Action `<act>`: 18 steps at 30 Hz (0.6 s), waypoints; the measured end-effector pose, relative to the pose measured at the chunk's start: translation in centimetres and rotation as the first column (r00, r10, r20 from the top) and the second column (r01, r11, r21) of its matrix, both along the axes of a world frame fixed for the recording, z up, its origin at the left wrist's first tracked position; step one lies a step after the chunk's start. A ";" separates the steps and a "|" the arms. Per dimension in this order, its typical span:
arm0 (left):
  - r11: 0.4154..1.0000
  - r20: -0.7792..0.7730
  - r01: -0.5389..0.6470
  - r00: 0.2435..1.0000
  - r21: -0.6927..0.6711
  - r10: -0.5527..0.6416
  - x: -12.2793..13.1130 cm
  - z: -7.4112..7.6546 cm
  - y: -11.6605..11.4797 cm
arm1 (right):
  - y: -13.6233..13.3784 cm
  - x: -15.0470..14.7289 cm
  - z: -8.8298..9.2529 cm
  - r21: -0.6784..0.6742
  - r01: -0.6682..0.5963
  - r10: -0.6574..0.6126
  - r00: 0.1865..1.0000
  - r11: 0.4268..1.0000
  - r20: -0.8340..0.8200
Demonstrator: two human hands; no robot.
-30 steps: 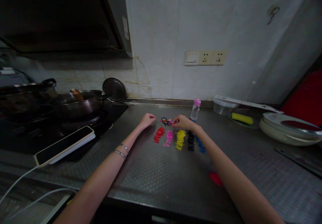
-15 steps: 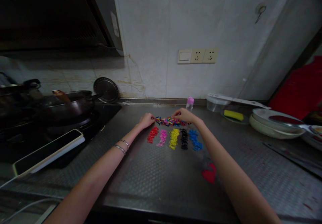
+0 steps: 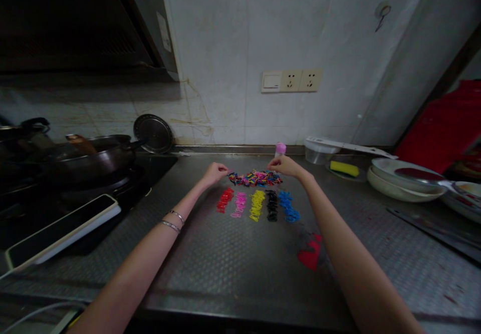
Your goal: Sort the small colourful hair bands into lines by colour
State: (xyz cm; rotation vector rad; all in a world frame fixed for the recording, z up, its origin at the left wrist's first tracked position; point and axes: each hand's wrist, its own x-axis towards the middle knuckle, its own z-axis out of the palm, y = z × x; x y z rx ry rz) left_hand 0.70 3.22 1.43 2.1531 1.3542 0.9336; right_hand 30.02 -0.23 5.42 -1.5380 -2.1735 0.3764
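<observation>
A mixed heap of small coloured rubber bands (image 3: 255,178) lies across the counter at mid-view. At its left end is my left hand (image 3: 216,172), fingers pinched together; whatever they hold is too small to make out. My right hand (image 3: 284,165) hovers at the heap's upper right edge, its fingertips also pinched, their contents hidden. In front of the heap, sorted rows run from left to right: red bands (image 3: 225,200), pink bands (image 3: 239,205), yellow bands (image 3: 257,205), black bands (image 3: 271,205) and blue bands (image 3: 289,207).
Behind my right hand stands a pink-capped container (image 3: 280,148). A red patterned clear bag (image 3: 310,253) lies near my right forearm. To the left are a phone-like device (image 3: 63,231) and a pan (image 3: 101,161); to the right, a yellow sponge (image 3: 344,169), bowls (image 3: 406,189) and a knife (image 3: 432,231).
My right hand has moved from over the middle of the heap to its right upper edge. My left hand stays by the left end, slightly drawn away. The view has shifted a little.
</observation>
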 end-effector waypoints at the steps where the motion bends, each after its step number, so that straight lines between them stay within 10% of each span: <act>1: 0.998 0.008 0.047 0.999 -0.038 -0.047 0.2 0.2 -0.2 | 0.1 0.2 -0.2 -0.001 0.014 -0.014 1.000 1.000 0.014; 8: 0.864 -0.018 0.430 0.893 -0.261 -0.449 2.4 1.6 -2.3 | 0.6 1.0 -2.6 -0.081 0.103 -0.093 0.988 0.991 0.121; 18: 0.830 -0.132 0.460 0.845 -0.316 -0.519 3.0 1.6 -3.1 | 0.9 1.0 -4.2 -0.160 0.112 -0.094 0.989 0.981 0.113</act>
